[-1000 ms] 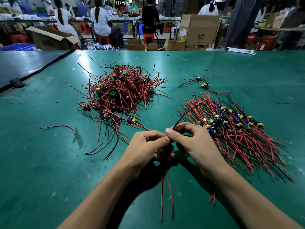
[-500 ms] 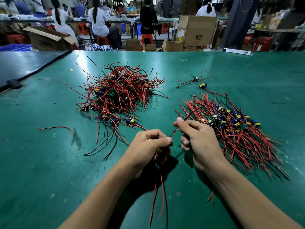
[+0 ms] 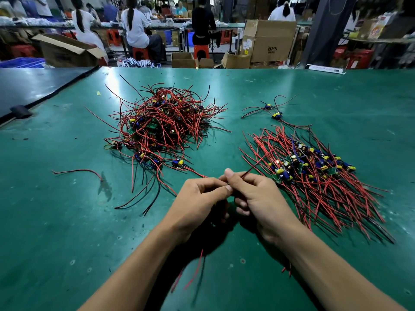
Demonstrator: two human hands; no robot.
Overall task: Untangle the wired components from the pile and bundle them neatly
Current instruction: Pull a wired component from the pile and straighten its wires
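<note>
From my remote seat I count two heaps on the green table (image 3: 67, 221). One is the tangled pile (image 3: 161, 126) of red and black wires, left of centre. The other is a combed heap (image 3: 314, 187) on the right, its wires lying roughly parallel and its small boards gathered at the far end. Beyond that heap lie two loose components (image 3: 268, 106) (image 3: 276, 115), close together. One stray wire pair (image 3: 78, 171) sits alone at far left.

Both hands meet near the middle of the table, between the heaps. The left hand (image 3: 199, 198) has its fingers curled in, with thumb and forefinger pinching one wired component (image 3: 250, 169). The board itself is hidden inside the grip. The right hand (image 3: 262, 198) pinches that same piece's wire between thumb and forefinger, and the wire runs up and to the right from the pinch. Two red leads (image 3: 195, 273) hang below the wrists (blurred, so I cannot count any black ones).

The only writing I can read is "BPS", printed on one cardboard box (image 3: 269, 41) behind the table. The line beneath it is too small to read.
</note>
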